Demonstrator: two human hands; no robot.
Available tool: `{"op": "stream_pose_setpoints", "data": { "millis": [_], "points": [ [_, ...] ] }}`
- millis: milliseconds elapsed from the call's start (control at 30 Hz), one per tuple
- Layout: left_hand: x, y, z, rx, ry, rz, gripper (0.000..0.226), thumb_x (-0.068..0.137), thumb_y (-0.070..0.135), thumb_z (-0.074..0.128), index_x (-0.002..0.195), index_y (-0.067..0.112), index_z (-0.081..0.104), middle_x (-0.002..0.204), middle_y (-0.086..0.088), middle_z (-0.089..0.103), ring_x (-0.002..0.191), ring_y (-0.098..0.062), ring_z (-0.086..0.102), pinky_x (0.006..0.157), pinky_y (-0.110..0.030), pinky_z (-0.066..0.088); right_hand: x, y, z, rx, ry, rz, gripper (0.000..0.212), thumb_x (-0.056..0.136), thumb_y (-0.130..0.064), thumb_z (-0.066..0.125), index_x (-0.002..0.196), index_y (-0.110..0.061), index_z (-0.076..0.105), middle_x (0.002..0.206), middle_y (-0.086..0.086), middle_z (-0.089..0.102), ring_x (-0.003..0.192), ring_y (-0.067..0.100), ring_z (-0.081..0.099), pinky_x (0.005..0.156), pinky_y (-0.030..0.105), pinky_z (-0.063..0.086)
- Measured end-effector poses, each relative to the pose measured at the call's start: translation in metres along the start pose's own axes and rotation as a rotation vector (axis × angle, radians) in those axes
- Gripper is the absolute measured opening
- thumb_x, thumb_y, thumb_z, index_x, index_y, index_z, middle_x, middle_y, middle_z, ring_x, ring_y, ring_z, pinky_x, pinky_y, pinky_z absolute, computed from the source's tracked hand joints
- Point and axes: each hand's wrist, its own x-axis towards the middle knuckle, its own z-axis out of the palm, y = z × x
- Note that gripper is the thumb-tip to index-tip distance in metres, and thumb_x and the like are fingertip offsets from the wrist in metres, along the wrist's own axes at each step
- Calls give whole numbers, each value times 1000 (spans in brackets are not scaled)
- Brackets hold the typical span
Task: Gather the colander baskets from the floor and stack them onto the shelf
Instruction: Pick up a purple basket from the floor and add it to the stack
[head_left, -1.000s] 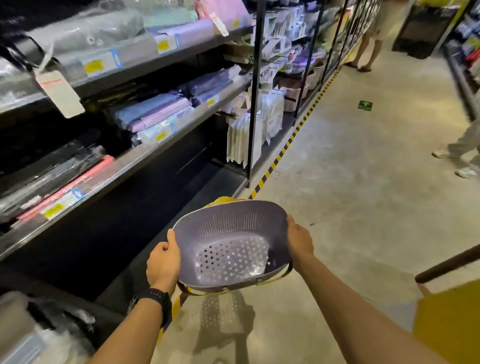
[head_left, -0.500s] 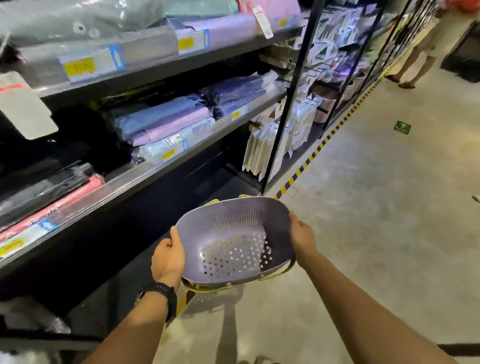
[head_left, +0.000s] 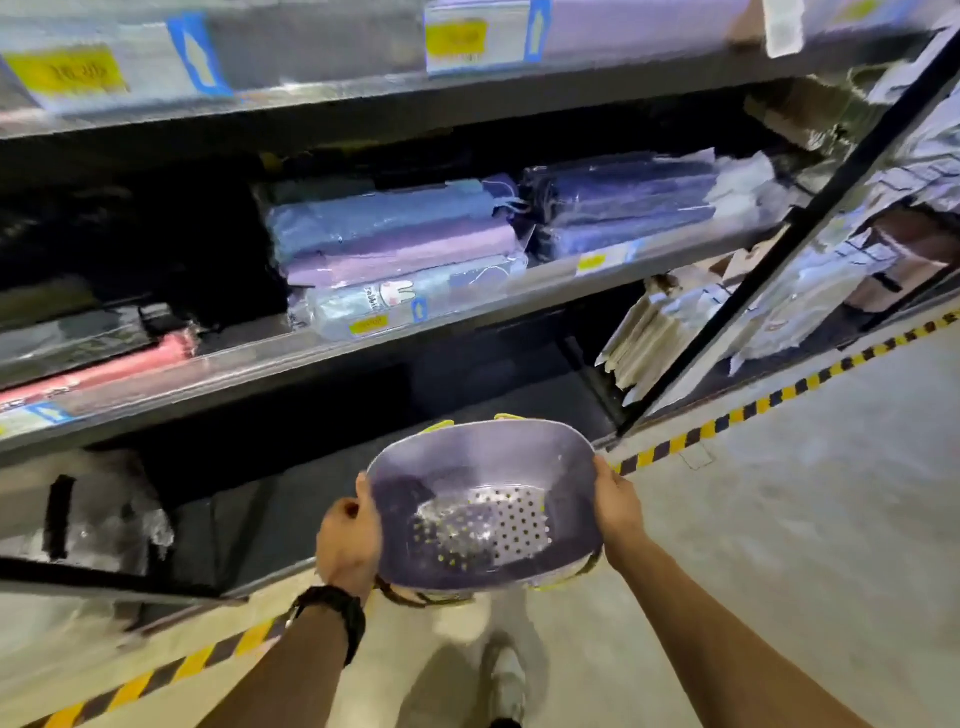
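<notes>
Hands at either end, a person held an oval purple perforated plastic colander basket (head_left: 483, 504) at waist height over the grey concrete floor (head_left: 779, 545) of a shop aisle, facing the dark lowest shelf bay (head_left: 249, 525). The left hand (head_left: 345, 540), above a black wristwatch (head_left: 332, 613), gripped the near-left rim with the thumb hooked over the edge; its fingers curled underneath, out of sight. The right hand (head_left: 618, 501) clasped the opposite rim in the same way. Yellow handles (head_left: 511, 417) showing beyond the far rim and below the near one suggested a second, yellow basket nested under the purple one, though little of it could be seen.

Thin moulded plastic of this kind looked light and fairly stiff, with a smooth surface that could slip, so the two short ends of the rim seemed the surest hold; nested pieces might slide apart if tipped. Plastic-wrapped folded blue and lilac textiles (head_left: 395, 249) filled the shelf above, and yellow-and-black hazard tape (head_left: 779, 395) edged the shelving base.
</notes>
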Motion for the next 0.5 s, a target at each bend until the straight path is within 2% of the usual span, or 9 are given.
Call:
{"op": "stream_pose_setpoints", "data": {
  "millis": [100,200,300,433,500],
  "points": [
    [5,-11,20,-8,40,-29,69,94,73,35,74,13,64,71,-4,65,68,-27,59,63,-40,44,33,-2,11,-54,-47,-16,51,100,-53,40,108,-10,67,125,19,65,114,41,59,102,53,46],
    [20,-27,40,-14,87,-52,67,93,75,34,72,17,63,67,2,64,64,-18,58,55,-32,41,63,3,28,-99,-74,-14,50,100,-52,41,99,-10,68,120,20,67,109,40,60,99,53,48],
    [42,-49,62,-14,97,-103,66,94,73,34,77,16,62,72,-3,64,69,-27,58,57,-36,39,93,13,50,-135,-93,-20,40,100,-52,42,86,-20,61,117,19,67,106,40,61,98,53,49],
    [68,-82,96,-8,175,-148,69,96,66,37,77,2,56,69,-13,57,72,-37,52,63,-41,36,134,40,76,-166,-88,-11,38,98,-55,42,93,-23,61,121,15,66,109,38,60,100,50,47],
    [82,-102,114,4,175,-194,67,98,63,37,81,3,61,79,-19,61,80,-41,56,69,-41,38,154,59,88,-167,-84,11,40,97,-57,43,98,-22,63,123,13,66,111,37,60,101,50,47]
  ]
}}
